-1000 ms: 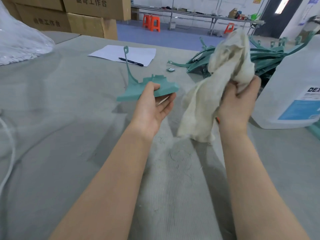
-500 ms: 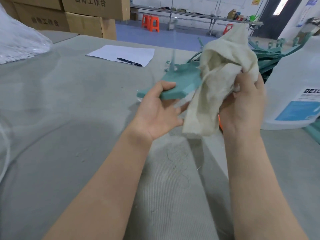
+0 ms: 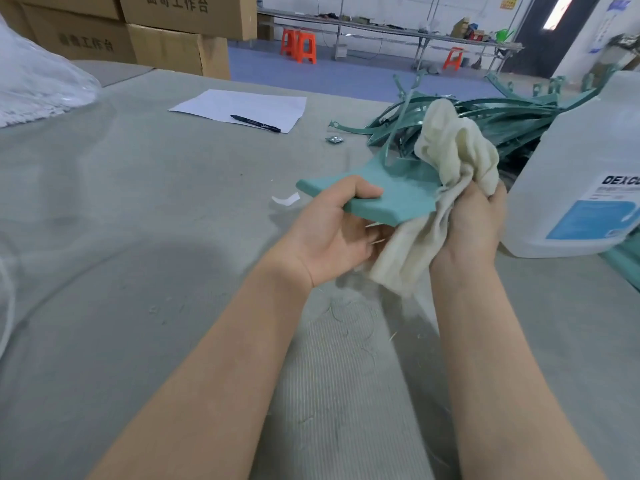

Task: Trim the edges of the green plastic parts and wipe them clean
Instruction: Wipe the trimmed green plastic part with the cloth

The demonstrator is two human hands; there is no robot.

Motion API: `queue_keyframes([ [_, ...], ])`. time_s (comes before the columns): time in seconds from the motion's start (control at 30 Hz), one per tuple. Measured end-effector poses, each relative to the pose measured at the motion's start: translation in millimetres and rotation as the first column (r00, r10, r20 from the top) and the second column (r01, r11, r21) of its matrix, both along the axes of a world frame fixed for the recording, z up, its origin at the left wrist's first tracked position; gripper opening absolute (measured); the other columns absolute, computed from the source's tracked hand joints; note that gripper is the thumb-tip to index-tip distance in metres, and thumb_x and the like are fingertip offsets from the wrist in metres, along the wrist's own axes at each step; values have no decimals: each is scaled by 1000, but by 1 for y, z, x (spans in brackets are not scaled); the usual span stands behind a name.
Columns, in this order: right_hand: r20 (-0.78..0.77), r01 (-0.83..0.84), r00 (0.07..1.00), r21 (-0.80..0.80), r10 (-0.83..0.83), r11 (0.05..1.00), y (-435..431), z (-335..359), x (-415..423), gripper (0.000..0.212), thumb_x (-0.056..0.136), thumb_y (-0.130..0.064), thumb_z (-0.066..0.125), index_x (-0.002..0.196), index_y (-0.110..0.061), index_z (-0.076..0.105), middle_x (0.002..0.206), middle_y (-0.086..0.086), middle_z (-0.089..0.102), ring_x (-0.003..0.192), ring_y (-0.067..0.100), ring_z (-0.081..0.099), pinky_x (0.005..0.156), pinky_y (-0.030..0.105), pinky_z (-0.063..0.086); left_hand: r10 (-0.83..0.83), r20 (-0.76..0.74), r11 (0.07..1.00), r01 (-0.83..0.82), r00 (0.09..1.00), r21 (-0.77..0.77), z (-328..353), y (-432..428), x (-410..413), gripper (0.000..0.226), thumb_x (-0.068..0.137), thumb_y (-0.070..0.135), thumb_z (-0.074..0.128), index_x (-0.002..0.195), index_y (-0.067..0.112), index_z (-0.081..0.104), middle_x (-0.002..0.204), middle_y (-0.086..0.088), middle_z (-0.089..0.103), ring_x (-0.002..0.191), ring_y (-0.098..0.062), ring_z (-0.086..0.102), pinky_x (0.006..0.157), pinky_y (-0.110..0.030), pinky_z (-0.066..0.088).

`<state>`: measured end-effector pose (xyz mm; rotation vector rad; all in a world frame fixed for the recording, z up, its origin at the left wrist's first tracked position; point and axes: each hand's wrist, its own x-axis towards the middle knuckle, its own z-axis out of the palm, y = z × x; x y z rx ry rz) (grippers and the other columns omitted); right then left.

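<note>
Left hand: your left hand (image 3: 332, 233) grips the green part (image 3: 391, 194) at its near-left end, thumb curled over the top face and fingers tucked underneath
Right hand: your right hand (image 3: 474, 223) is clenched round the cream cloth (image 3: 450, 157), fingers curled into the bundle, holding it against the right end of the part
Green part: it is held up off the table (image 3: 138, 237) between your two hands, broad flat face up and tilted a little; a thin stem rises from its far side, too blurred to make out
Cloth: the bunched top stands above your right hand, and a loose tail hangs below the part, between your wrists
Table: grey fabric cover, with fine shavings and threads lying under your hands
Pile: more green parts (image 3: 502, 123) lie tangled at the far right, behind the cloth
Bottle: a large translucent bottle (image 3: 588, 168) with a blue and white label stands just right of your right hand
Paper: a white sheet (image 3: 242, 107) lies further back, with a black pen (image 3: 255, 123) on its near edge
Small bits: a white scrap (image 3: 285, 199) lies just left of the held part; a small metal piece (image 3: 335, 139) sits between the sheet and the pile
Background: cardboard boxes (image 3: 173, 46) at the far left, a clear plastic bag (image 3: 34, 81) at the left edge, orange stools (image 3: 299, 45) on the blue floor beyond
</note>
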<state>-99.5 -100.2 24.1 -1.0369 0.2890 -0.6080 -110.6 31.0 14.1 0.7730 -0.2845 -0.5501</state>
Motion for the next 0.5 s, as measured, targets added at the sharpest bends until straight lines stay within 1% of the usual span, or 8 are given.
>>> queue_keyframes([
  [0.03,5,11,1000,-62,-10,998,1,-1,1,27,92,6,48,104,-17,56,95,6,63,82,17,62,77,28,54,63,-17,997,-64,998,-42,1,-1,2,40,68,16,50,107,5,52,79,-6,61,58,-15,58,65,-25,51],
  [0.1,11,2,1000,-184,0,983,5,-2,3,38,89,13,42,102,-19,58,105,13,66,95,27,63,89,39,53,201,-49,973,-205,978,-105,1,0,6,38,70,17,49,106,5,53,81,-7,61,67,-17,58,76,-27,49],
  [0.2,-76,-107,994,-439,82,892,15,-8,6,36,89,7,39,89,-19,65,79,2,62,76,17,52,71,36,43,318,-56,936,-322,947,-144,-1,6,10,20,86,19,43,94,10,60,78,-2,64,71,-16,58,75,-27,47],
  [0.27,-146,-259,965,-458,216,851,24,-11,4,22,95,-16,49,81,-14,66,73,0,62,74,13,50,72,33,39,369,-41,914,-370,929,-167,-2,11,12,24,92,20,39,93,11,61,75,0,66,69,-14,62,66,-26,50],
  [0.33,-206,-420,907,-429,366,799,30,-16,4,43,88,-49,56,92,-8,68,91,8,73,85,11,61,82,35,47,409,-40,891,-409,911,-197,-2,14,13,24,94,18,39,95,8,61,77,-2,68,71,-15,65,64,-25,52],
  [0.37,-240,-469,883,-445,403,763,33,-19,5,50,83,-56,59,102,-10,68,102,8,73,95,13,66,89,39,51,419,-46,885,-419,907,-201,-2,15,13,23,94,16,39,96,7,61,79,-3,67,72,-15,64,66,-25,52],
  [0.43,-260,-497,868,-468,424,731,36,-22,4,37,88,-42,65,111,-12,65,110,9,71,106,24,67,96,51,50,409,-71,887,-414,910,-204,0,16,12,22,93,15,40,95,6,61,79,-5,67,72,-16,64,66,-24,54],
  [0.5,-249,-442,897,-464,366,768,35,-23,5,14,93,-23,64,102,-12,66,107,12,71,104,30,67,95,55,50,368,-81,906,-377,926,-190,2,14,10,24,93,15,41,94,4,62,80,-7,68,70,-16,65,65,-25,54],
])
